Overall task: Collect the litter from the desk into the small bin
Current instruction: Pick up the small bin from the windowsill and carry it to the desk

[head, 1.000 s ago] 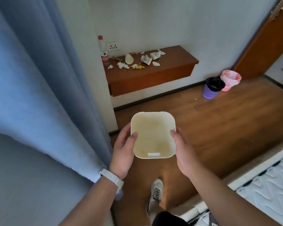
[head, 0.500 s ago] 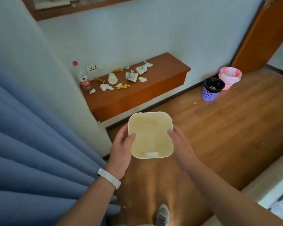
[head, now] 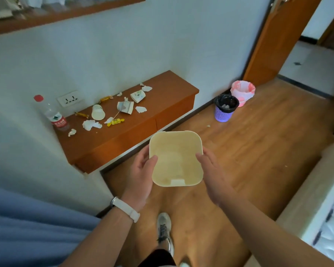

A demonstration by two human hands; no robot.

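Note:
I hold a small cream square bin (head: 175,158) in front of me, its inside bare. My left hand (head: 142,175) grips its left wall with the thumb over the rim, and my right hand (head: 213,171) presses its right wall. Ahead and to the left is a brown wall-mounted desk (head: 162,105) strewn with litter: a tipped paper cup (head: 98,112), torn paper cups (head: 125,107), crumpled tissue (head: 91,124), a yellow sweet wrapper (head: 115,121) and small paper scraps (head: 140,109). A clear plastic bottle (head: 54,117) with a red cap stands at the desk's left end.
On the wooden floor by the wall stand a purple basket with a black liner (head: 225,109) and a pink-lined bin (head: 242,92). A blue curtain (head: 27,228) hangs at lower left, a bed edge (head: 316,199) lies at right, and an open door (head: 278,35) is at upper right.
The view has moved forward and turned left past the curtain, so the desk now looks closer and larger. Both hands keep the same hold on the bin.

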